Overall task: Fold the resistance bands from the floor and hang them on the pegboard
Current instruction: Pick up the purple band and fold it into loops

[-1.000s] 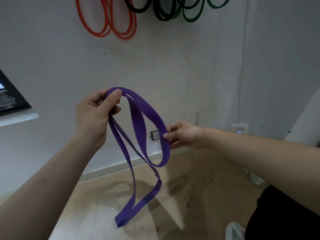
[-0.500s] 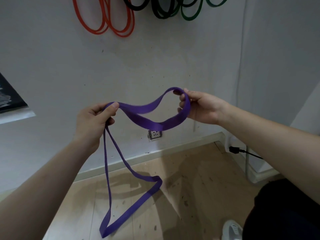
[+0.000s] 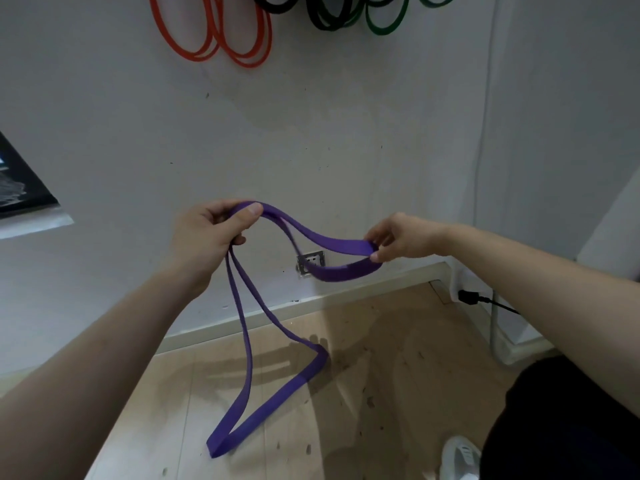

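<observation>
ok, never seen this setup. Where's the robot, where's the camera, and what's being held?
There is no robot: a person works with bare hands. The single camera sits on their head and looks forward and down, so both arms enter from the bottom of the picture. The left hand grips a purple band with the thumb on top. The right hand pinches the far end of a loop of it. The rest hangs toward the wooden floor; I cannot tell whether it touches. High on the wall hang orange bands, black bands and green bands. Low down is a socket; a shoe shows bottom right.
</observation>
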Demonstrator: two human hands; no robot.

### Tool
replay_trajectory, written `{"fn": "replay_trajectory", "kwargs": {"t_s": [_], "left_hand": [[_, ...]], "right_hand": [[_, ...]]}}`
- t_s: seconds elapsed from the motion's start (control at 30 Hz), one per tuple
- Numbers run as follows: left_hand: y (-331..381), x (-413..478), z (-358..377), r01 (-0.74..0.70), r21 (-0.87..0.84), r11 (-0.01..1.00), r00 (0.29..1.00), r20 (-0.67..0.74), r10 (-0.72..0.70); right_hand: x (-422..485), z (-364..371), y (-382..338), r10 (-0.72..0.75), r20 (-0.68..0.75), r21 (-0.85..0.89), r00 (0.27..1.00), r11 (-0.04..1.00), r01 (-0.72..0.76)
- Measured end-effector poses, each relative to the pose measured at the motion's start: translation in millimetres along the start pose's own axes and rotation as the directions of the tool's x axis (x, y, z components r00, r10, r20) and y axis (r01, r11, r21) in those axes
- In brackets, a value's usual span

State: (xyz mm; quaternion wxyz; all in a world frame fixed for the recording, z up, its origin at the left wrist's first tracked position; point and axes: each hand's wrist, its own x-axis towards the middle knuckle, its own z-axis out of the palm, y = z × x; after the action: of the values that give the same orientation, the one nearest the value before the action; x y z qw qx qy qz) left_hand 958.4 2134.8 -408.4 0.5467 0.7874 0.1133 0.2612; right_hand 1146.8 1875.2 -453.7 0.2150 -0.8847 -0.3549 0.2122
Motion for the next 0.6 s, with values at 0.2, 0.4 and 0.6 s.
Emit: {"fn": "replay_trajectory", "kwargs": {"t_s": [0.2, 0.4, 0.6], "left_hand": [[3.1, -3.9, 13.8, -0.082, 0.111, 0.99, 0.985, 0.159, 0.063], [9.9, -4.1, 17.0, -0.098, 0.093, 0.991, 0.968, 0.238, 0.074], [5.3, -4.8, 2.9, -0.03, 0.1, 0.995, 0.951, 0.309, -0.002]], "right_hand": [[-6.0, 4.8, -41.5, -0.16, -0.07, 0.205, 0.985, 0.964, 0.171], [-14.0, 35.5, -100.6, -0.34, -0.166, 0.513, 0.925, 0.772, 0.376], [-17.3, 26.2, -111.2, -0.318, -0.251, 0.518, 0.915, 0.754, 0.404]]}}
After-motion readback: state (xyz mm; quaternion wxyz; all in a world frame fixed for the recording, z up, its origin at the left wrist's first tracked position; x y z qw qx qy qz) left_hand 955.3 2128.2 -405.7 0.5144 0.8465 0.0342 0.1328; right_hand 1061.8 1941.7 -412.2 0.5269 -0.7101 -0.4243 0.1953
